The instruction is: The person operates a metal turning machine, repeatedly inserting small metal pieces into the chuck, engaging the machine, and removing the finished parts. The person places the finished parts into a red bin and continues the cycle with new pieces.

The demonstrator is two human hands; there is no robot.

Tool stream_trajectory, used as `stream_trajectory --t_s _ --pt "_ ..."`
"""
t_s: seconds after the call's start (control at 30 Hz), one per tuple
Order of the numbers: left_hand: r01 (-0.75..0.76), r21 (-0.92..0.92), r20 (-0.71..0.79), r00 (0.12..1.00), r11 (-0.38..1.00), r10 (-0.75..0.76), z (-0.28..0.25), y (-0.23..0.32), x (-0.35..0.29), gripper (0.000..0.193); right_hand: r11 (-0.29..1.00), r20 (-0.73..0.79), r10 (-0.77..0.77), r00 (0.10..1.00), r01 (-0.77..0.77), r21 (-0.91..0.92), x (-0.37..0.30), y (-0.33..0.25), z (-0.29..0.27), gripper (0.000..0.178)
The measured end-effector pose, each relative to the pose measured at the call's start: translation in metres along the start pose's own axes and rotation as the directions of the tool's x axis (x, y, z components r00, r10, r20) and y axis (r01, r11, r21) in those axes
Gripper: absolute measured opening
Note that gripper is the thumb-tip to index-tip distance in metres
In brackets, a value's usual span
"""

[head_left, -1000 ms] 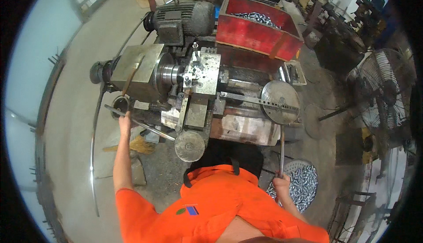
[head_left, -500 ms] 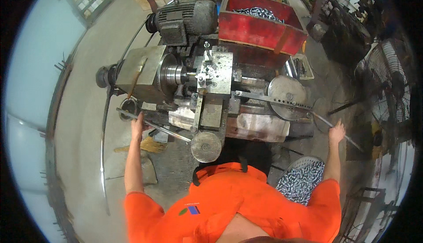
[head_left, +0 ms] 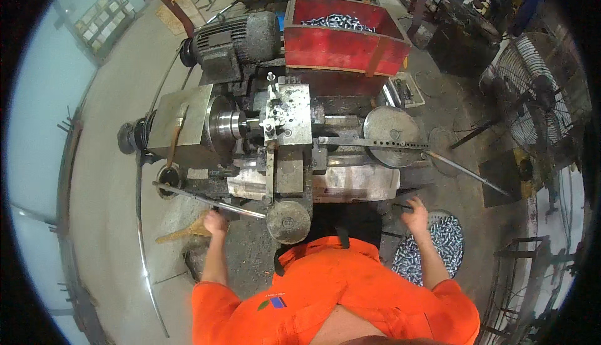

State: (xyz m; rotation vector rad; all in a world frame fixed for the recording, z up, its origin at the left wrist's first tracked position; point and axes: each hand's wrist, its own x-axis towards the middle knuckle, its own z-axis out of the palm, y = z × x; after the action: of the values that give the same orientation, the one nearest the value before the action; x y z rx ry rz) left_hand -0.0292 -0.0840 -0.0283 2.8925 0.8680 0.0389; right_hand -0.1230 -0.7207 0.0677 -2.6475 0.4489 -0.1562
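Observation:
My left hand is below the left steel lever, apart from it; its fingers are too small and blurred to read. My right hand has left the right lever rod and hovers beside a round pan of shiny metal pieces, fingers apart and nothing visible in them. Ahead of me stands a lathe-like machine with a round chuck and a drilled steel block. A perforated flat bar joins the right lever, passing over a round metal disc. Another disc is near my waist.
A red bin with shiny metal pieces stands behind the machine, with a motor to its left. A floor fan is at the right. A straw broom lies near my left hand.
Both hands have let go of the levers. My left hand has dropped lower and slightly right; my right hand has moved left and down toward the pan. The whole view has shifted.

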Motion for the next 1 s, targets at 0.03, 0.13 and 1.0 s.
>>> stream_trajectory --t_s 0.03,0.13,1.0 --pt "0.253 -0.120 0.045 0.967 0.960 -0.249 0.011 0.017 -0.007 0.048 1.000 0.006 -0.017 1.000 0.017 0.024 0.002 -0.005 0.000 0.047" --pt "-0.086 -0.120 0.094 0.991 0.989 0.097 0.042 -0.022 0.004 0.047 0.990 0.006 -0.089 0.996 0.088 0.113 0.010 -0.030 -0.008 0.042" --pt "0.124 0.216 -0.273 0.960 0.968 -0.062 -0.221 -0.230 -0.043 0.035 0.521 0.386 -0.792 0.473 0.853 0.024 0.143 -0.495 0.021 0.027"
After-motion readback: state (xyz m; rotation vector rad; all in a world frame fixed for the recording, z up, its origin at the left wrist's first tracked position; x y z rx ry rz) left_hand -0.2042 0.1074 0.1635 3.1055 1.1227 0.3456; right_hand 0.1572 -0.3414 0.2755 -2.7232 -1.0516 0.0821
